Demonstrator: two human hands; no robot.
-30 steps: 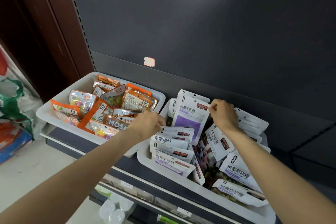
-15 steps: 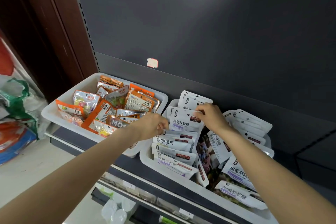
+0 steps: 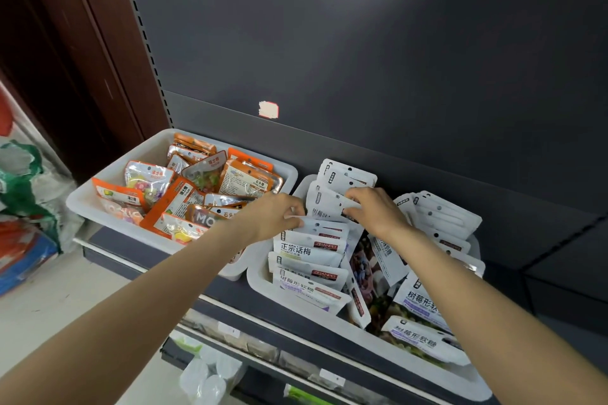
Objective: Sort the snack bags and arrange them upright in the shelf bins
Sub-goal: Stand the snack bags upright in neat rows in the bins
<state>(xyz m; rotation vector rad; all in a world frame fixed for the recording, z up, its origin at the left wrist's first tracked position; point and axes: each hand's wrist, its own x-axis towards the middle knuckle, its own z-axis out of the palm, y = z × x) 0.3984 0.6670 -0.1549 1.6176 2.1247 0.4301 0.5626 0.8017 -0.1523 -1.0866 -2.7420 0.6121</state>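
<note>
Two white bins sit side by side on a dark shelf. The left bin [image 3: 86, 204] holds several orange snack bags [image 3: 171, 204] lying jumbled. The right bin [image 3: 260, 279] holds several white snack bags; a row of them [image 3: 309, 253] stands upright along its left side, others lie loose at the right [image 3: 437, 220]. My right hand [image 3: 375, 212] pinches the top of a white bag with purple print [image 3: 324, 205] at the back of that row. My left hand [image 3: 274, 215] grips the top edge of the upright white bag just in front of it.
A dark back panel with a small torn sticker [image 3: 268, 109] rises behind the bins. A lower shelf [image 3: 230, 332] with price tags and pale containers [image 3: 204, 378] lies beneath. Coloured sacks [image 3: 26, 207] lean at the far left beside a brown post.
My right hand has lowered the purple-print white bag down into the back of the upright row. My left hand stayed at the row's top edge.
</note>
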